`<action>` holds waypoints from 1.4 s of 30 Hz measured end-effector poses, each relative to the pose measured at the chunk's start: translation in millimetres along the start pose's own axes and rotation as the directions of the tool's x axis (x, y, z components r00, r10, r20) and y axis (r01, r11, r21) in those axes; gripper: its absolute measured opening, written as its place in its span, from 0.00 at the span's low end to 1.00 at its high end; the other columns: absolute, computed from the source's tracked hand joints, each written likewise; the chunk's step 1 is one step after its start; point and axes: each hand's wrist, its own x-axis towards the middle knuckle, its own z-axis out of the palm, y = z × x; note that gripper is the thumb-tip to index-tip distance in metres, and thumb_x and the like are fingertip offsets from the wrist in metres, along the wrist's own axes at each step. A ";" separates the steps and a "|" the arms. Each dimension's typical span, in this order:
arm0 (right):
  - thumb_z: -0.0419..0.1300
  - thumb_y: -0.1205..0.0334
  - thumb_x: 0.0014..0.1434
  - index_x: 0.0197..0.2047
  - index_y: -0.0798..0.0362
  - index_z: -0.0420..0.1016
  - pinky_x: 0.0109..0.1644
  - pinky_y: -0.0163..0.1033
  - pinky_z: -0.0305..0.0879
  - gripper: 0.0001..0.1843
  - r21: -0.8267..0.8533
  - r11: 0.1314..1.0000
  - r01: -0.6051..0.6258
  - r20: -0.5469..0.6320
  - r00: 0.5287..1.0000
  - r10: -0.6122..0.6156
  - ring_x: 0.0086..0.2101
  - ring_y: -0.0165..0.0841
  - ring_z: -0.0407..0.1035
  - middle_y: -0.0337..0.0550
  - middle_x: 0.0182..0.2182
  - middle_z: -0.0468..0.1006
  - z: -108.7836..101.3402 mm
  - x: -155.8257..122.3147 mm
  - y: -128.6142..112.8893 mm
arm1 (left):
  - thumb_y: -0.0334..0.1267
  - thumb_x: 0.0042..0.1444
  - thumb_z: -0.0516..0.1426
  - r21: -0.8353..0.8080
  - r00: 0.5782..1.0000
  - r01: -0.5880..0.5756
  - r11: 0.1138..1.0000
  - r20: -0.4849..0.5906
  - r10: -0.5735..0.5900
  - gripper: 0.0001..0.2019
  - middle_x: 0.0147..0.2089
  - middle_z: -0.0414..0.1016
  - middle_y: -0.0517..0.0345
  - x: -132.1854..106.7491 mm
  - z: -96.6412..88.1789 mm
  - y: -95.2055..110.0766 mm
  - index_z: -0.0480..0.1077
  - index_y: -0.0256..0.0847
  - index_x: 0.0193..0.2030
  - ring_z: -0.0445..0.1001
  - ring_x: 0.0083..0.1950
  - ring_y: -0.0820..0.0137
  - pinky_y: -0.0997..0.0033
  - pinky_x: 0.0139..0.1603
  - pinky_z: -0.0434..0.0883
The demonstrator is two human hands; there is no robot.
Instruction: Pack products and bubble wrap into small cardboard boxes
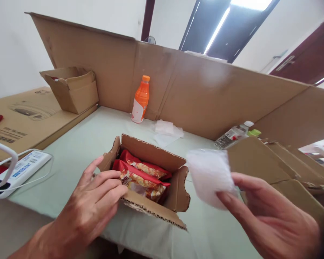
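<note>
My right hand (275,219) pinches a folded white piece of bubble wrap (209,176) between thumb and index finger, raised to the right of a small open cardboard box (151,149). My left hand (94,201) rests over the box's near left corner, fingers curled over the rim and gripping the wall; its thumb is hidden. Inside the box lie red snack packets (140,178) side by side. A flap of the box stands up at its right end. More white wrapping (167,131) lies flat on the table behind the box.
An orange drink bottle (141,100) stands at the back. A clear bottle (233,135) leans near brown cartons (261,158) on the right. At left are a power strip (29,167), a large flat carton (24,111) and a smaller open box (78,90). Cardboard walls (205,90) enclose the table.
</note>
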 end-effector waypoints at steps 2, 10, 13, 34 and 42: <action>0.62 0.52 0.64 0.43 0.47 0.79 0.31 0.34 0.69 0.10 0.073 0.983 0.171 0.145 0.973 -0.180 0.29 0.33 0.73 0.41 0.33 0.81 10.3 27.2 -27.7 | 0.21 0.60 0.55 0.000 1.000 0.004 1.000 -0.022 -0.004 0.15 0.45 0.81 0.56 -10.8 -2.5 0.2 0.71 0.40 0.50 0.75 0.56 0.64 0.41 0.73 0.53; 0.62 0.61 0.63 0.34 0.54 0.80 0.38 0.40 0.63 0.09 -0.088 0.801 0.592 0.900 0.393 -0.191 0.33 0.39 0.75 0.47 0.31 0.82 90.1 68.7 -92.9 | 0.19 0.59 0.54 -0.099 0.993 0.036 0.994 -0.112 -0.047 0.13 0.41 0.80 0.58 -14.8 4.3 -0.8 0.71 0.41 0.44 0.76 0.51 0.66 0.43 0.70 0.59; 0.58 0.63 0.65 0.38 0.57 0.82 0.33 0.39 0.60 0.11 -0.115 0.747 0.655 0.951 0.290 -0.108 0.34 0.42 0.77 0.51 0.32 0.83 108.0 67.4 -102.1 | 0.19 0.59 0.55 -0.104 0.993 0.042 0.994 -0.105 -0.053 0.13 0.41 0.80 0.58 -12.4 3.9 -1.0 0.70 0.41 0.44 0.75 0.52 0.66 0.43 0.70 0.60; 0.60 0.56 0.62 0.56 0.50 0.73 0.48 0.43 0.76 0.20 0.232 0.950 -0.207 0.498 0.865 0.067 0.47 0.41 0.75 0.49 0.50 0.80 88.6 -94.8 31.4 | 0.63 0.44 0.64 -0.472 0.420 0.822 0.318 0.125 -0.899 0.31 0.50 0.76 0.53 -61.1 65.3 -32.9 0.69 0.45 0.50 0.81 0.43 0.59 0.65 0.38 0.79; 0.68 0.26 0.42 0.77 0.51 0.29 0.73 0.59 0.46 0.76 0.402 0.865 -0.299 0.411 0.904 0.121 0.72 0.53 0.40 0.60 0.75 0.39 94.6 -92.0 109.9 | 0.60 0.44 0.65 -0.536 0.558 0.762 0.362 0.261 -0.788 0.31 0.50 0.77 0.51 -3.4 111.7 -22.4 0.69 0.44 0.51 0.82 0.43 0.58 0.64 0.40 0.80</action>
